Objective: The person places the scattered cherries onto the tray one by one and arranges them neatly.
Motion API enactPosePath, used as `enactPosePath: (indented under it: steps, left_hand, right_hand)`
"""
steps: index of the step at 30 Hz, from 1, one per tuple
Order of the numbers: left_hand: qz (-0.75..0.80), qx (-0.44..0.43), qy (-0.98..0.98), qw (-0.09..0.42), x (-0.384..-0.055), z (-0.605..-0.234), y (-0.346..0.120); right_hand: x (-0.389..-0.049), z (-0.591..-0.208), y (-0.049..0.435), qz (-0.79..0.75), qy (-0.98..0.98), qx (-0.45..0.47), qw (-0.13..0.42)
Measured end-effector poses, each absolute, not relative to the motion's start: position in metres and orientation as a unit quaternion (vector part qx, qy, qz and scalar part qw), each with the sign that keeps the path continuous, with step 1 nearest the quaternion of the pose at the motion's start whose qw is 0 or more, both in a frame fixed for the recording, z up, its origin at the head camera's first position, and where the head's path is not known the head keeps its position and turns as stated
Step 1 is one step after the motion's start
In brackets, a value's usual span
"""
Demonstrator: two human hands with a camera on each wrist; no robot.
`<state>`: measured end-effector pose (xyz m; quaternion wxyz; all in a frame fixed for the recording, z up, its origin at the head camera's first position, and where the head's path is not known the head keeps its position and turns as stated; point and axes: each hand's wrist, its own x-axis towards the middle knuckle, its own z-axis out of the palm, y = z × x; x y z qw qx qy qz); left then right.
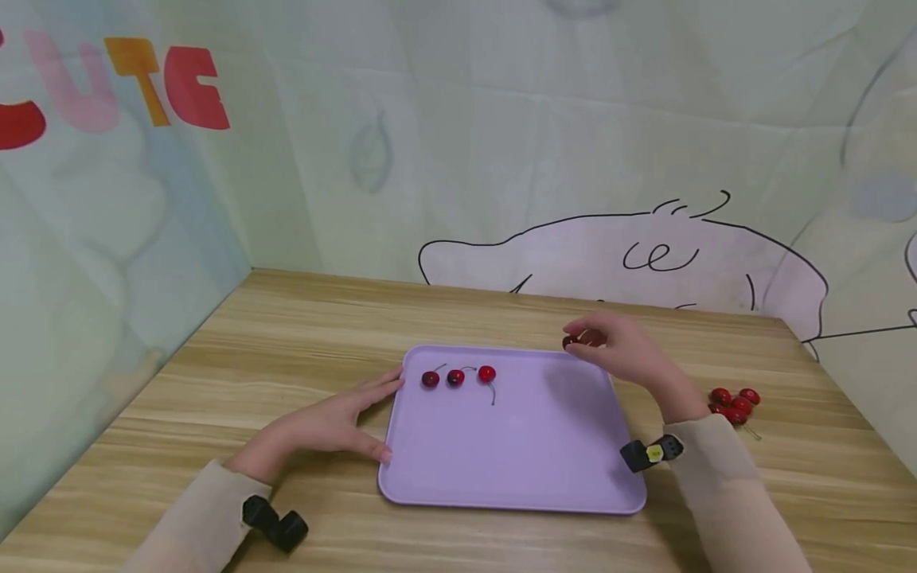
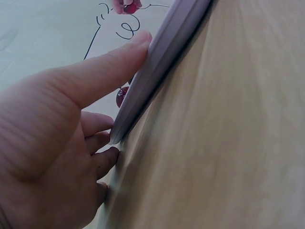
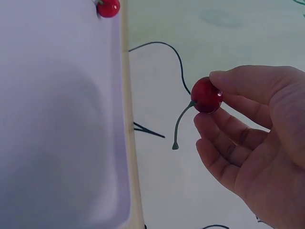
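Pinching cherry in R hand near tray, 1 o'clock, prob. for control. Bracing tray 9 o'clock w/ spread L hand, prob. vs sliding. Inside 11 o'clock: 3 cherries, lined up. On tabletop, 3 o'clock: cherry heap, likely for reach.

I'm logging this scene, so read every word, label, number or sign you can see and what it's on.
"UTE": pink, orange and red letters on the pale green printed backdrop; a red letter before them is cut off.
Yellow label on the right wrist's black camera: too small to read.
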<state>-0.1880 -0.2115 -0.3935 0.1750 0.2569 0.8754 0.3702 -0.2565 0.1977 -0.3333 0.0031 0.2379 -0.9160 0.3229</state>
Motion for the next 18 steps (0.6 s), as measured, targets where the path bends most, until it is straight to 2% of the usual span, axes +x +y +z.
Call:
enactPosePath:
  steps: [18]
  left_hand:
    - [0.373,0.256,0.874,0.175,-0.188,-0.394,-0.212]
  right_hand:
    - [-0.258,-0.348,0.146,0.329,-0.903,0.275,-0.036]
